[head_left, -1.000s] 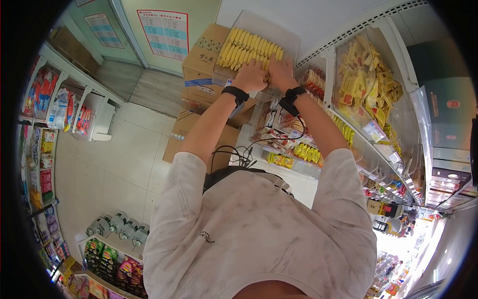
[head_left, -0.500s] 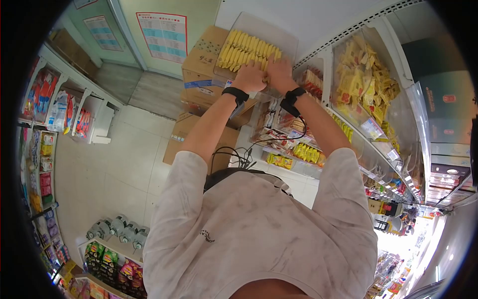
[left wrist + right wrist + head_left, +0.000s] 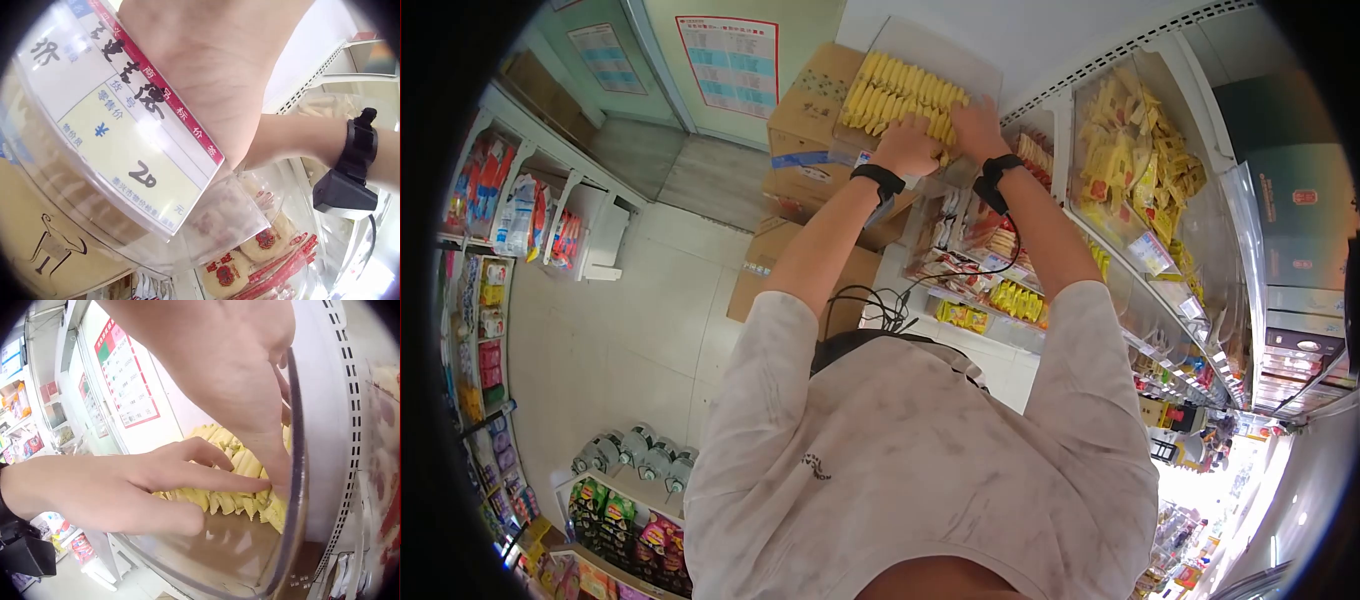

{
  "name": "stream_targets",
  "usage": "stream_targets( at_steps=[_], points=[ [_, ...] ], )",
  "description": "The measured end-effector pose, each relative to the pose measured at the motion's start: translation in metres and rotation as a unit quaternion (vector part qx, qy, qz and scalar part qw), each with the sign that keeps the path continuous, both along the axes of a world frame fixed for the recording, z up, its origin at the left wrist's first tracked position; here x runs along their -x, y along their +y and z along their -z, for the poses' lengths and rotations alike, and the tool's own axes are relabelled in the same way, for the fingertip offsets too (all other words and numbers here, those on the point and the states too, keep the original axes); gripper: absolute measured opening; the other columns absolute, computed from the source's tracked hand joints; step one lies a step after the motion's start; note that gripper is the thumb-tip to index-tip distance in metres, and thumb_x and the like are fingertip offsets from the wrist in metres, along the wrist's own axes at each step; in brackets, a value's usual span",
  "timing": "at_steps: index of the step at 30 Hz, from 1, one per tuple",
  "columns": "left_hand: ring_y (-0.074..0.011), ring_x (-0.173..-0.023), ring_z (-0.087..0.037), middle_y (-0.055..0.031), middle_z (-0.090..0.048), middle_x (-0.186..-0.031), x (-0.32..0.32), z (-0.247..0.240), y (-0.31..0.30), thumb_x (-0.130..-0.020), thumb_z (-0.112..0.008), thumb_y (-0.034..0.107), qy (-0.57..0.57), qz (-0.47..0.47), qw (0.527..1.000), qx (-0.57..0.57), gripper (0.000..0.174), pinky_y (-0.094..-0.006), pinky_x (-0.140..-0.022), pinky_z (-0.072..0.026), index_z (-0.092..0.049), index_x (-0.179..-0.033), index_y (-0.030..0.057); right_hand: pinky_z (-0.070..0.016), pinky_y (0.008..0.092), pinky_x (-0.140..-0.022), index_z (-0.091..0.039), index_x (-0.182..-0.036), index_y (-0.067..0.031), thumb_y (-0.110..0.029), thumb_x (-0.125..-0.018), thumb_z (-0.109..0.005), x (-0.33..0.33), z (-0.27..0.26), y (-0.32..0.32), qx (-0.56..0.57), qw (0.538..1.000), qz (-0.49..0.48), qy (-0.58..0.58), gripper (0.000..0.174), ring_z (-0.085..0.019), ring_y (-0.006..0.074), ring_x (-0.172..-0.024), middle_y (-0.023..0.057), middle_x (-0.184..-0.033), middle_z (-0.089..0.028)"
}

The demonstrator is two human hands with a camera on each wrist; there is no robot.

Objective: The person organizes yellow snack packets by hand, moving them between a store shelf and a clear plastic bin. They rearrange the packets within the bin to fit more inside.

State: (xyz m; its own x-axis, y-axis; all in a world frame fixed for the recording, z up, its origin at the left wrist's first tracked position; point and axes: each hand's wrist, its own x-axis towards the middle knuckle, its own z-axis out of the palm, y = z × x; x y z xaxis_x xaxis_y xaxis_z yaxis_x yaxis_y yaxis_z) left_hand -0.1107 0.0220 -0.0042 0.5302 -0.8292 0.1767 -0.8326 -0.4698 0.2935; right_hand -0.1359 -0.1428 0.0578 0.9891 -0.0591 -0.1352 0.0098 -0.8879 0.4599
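Observation:
Yellow-wrapped packets [image 3: 900, 92] lie in rows in a clear plastic bin [image 3: 945, 48]. My left hand [image 3: 907, 148] is over their near side; in the right wrist view its index finger stretches across the packets, its other fingers loosely bent. At the bin's right side is my right hand [image 3: 977, 130], its thumb down against the packets near the left fingertip [image 3: 269, 485]; its other fingers are partly hidden behind the bin's edge [image 3: 299, 444]. A price label [image 3: 119, 119] hides the left fingers [image 3: 206, 69] in the left wrist view.
Cardboard boxes [image 3: 800, 120] stand left of the bin. On the right, shelves hold another bin of yellow packets [image 3: 1135, 160], with snack bins below. Black cables [image 3: 880, 305] hang before the person. Bottles [image 3: 640, 450] and snack bags stand at lower left.
My right hand has shifted right, apart from the left hand, uncovering more packets between them. The left hand has moved only slightly.

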Motion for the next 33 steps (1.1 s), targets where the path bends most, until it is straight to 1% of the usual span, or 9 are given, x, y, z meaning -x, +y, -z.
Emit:
stream_targets(
  at_steps=[3,9,15,18,21,23,27,30,33],
  points=[
    [-0.0389,-0.128,-0.044,-0.0145,-0.053,-0.129,0.001,-0.002,0.001,-0.085,-0.062,0.035,0.006,0.01,1.0,-0.004,0.036,-0.0549,-0.104,-0.038,-0.073,-0.119,0.0365,-0.0408,0.0463,-0.099,-0.06,-0.106,-0.0048,-0.039,-0.057,-0.093,0.0,-0.007,0.003,-0.02,0.999,-0.001,0.033,0.068,-0.07,0.0306,-0.096,0.0121,-0.094,-0.073],
    [-0.0386,-0.126,-0.044,-0.0142,-0.053,-0.127,0.002,0.001,0.0,-0.085,-0.061,0.035,-0.014,0.002,1.0,0.004,0.033,-0.0543,-0.102,-0.0395,-0.075,-0.116,0.0375,-0.0481,0.0422,-0.089,-0.062,-0.1,-0.0062,-0.03,-0.053,-0.092,0.004,-0.017,-0.009,-0.083,0.995,-0.057,0.027,0.06,-0.07,0.0324,-0.092,0.012,-0.087,-0.071],
    [-0.0385,-0.124,-0.045,-0.0143,-0.054,-0.126,0.003,-0.001,0.0,-0.085,-0.061,0.038,-0.026,0.0,1.0,0.003,0.033,-0.0534,-0.101,-0.0393,-0.075,-0.115,0.0369,-0.0484,0.0443,-0.089,-0.063,-0.098,-0.0068,-0.025,-0.054,-0.091,0.005,-0.007,-0.016,-0.096,0.993,-0.065,0.011,0.055,-0.07,0.0318,-0.092,0.012,-0.09,-0.072],
    [-0.0385,-0.123,-0.046,-0.0142,-0.054,-0.127,0.002,0.003,-0.001,-0.085,-0.062,0.039,-0.029,0.002,1.0,0.006,0.033,-0.0531,-0.101,-0.0393,-0.075,-0.115,0.0365,-0.0495,0.0455,-0.087,-0.059,-0.102,-0.0027,-0.028,-0.058,-0.091,0.002,-0.007,-0.015,-0.097,0.993,-0.041,0.056,0.059,-0.068,0.0377,-0.092,0.0163,-0.089,-0.07],
    [-0.0375,-0.125,-0.046,-0.0128,-0.054,-0.128,0.001,0.001,-0.001,-0.085,-0.06,0.039,-0.02,-0.001,1.0,0.003,0.033,-0.0528,-0.102,-0.0386,-0.075,-0.114,0.0362,-0.0509,0.0456,-0.084,-0.061,-0.097,-0.0034,-0.028,-0.056,-0.092,0.0,-0.004,-0.013,-0.084,0.995,-0.023,0.057,0.057,-0.069,0.0372,-0.091,0.0163,-0.088,-0.071],
    [-0.0356,-0.128,-0.044,-0.0103,-0.054,-0.132,0.004,-0.001,0.0,-0.087,-0.057,0.04,-0.013,-0.008,1.0,-0.007,0.033,-0.0523,-0.103,-0.037,-0.076,-0.114,0.036,-0.0525,0.0452,-0.081,-0.062,-0.095,-0.0035,-0.028,-0.056,-0.093,-0.001,-0.001,-0.012,-0.073,0.995,-0.046,0.042,0.055,-0.069,0.0367,-0.088,0.0162,-0.086,-0.071],
    [-0.0381,-0.124,-0.046,-0.0146,-0.055,-0.126,0.003,0.006,-0.001,-0.084,-0.062,0.038,-0.01,-0.002,1.0,0.023,0.033,-0.0538,-0.102,-0.0384,-0.076,-0.114,0.0356,-0.0545,0.044,-0.075,-0.063,-0.092,-0.0038,-0.03,-0.055,-0.093,-0.004,0.0,-0.009,-0.067,0.996,-0.042,0.05,0.054,-0.07,0.0357,-0.083,0.0158,-0.083,-0.071],
    [-0.0384,-0.124,-0.046,-0.0149,-0.056,-0.125,0.002,0.001,0.0,-0.083,-0.063,0.037,-0.001,0.001,1.0,0.025,0.034,-0.0539,-0.101,-0.0389,-0.076,-0.113,0.0349,-0.0474,0.0458,-0.087,-0.065,-0.098,-0.0096,-0.028,-0.056,-0.091,0.0,0.007,-0.013,-0.063,0.998,-0.012,0.022,0.053,-0.072,0.0307,-0.09,0.0095,-0.088,-0.074],
    [-0.0379,-0.124,-0.046,-0.0141,-0.056,-0.125,0.003,-0.001,0.0,-0.083,-0.063,0.038,0.001,-0.002,1.0,0.016,0.033,-0.0536,-0.101,-0.039,-0.076,-0.112,0.0351,-0.0465,0.0462,-0.086,-0.063,-0.101,-0.0086,-0.032,-0.058,-0.092,0.004,0.002,-0.005,-0.055,0.997,-0.016,0.043,0.056,-0.072,0.0311,-0.09,0.0104,-0.09,-0.074]
  ],
)
